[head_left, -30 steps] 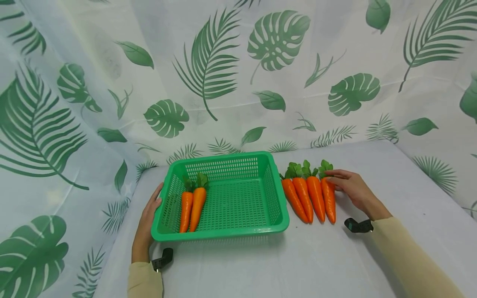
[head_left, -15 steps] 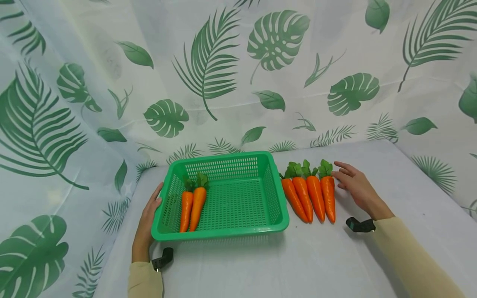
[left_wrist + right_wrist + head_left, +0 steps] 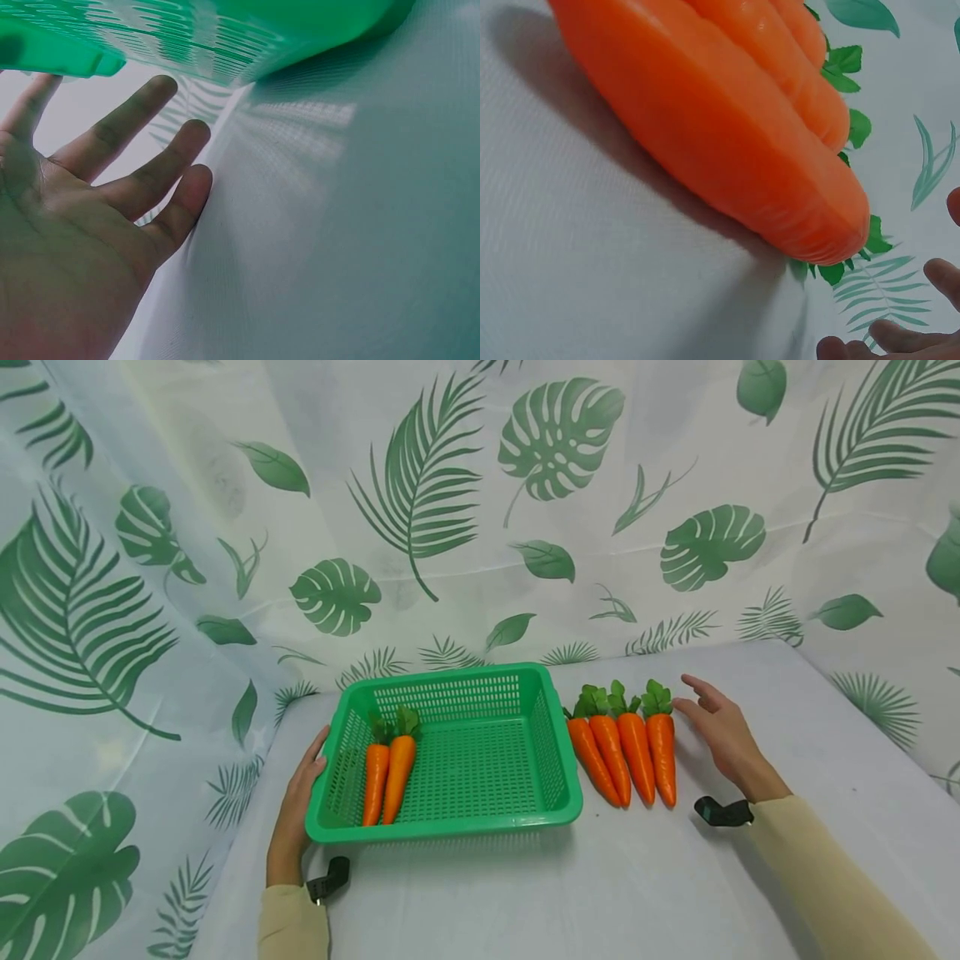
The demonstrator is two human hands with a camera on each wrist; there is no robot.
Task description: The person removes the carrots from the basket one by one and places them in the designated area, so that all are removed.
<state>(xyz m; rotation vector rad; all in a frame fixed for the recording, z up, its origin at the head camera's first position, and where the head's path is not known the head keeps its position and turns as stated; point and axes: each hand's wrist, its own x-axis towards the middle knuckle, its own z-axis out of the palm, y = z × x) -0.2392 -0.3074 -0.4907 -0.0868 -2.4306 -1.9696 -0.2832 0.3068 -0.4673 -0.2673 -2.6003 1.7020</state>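
A green plastic basket point(image 3: 442, 833) stands on the white surface with two carrots point(image 3: 399, 777) lying side by side at its left end. My left hand point(image 3: 296, 806) lies along the basket's left wall. Its fingers point(image 3: 169, 165) are spread and fairly straight in the left wrist view; the thumb is at the rim. To the right of the basket, several carrots point(image 3: 636, 760) lie in a row with leafy tops away from me. My right hand point(image 3: 722, 735) hovers just right of the rightmost carrot point(image 3: 727, 135), fingers extended and holding nothing.
The white tabletop point(image 3: 450, 902) extends in front of the basket and to the right. A leaf-patterned curtain point(image 3: 465, 527) hangs behind and at both sides. Dark wrist cameras point(image 3: 723, 812) are strapped to both wrists.
My right hand has come off the rightmost carrot and drawn slightly to the right, its fingers straightening. The left hand, basket and carrots have stayed in place.
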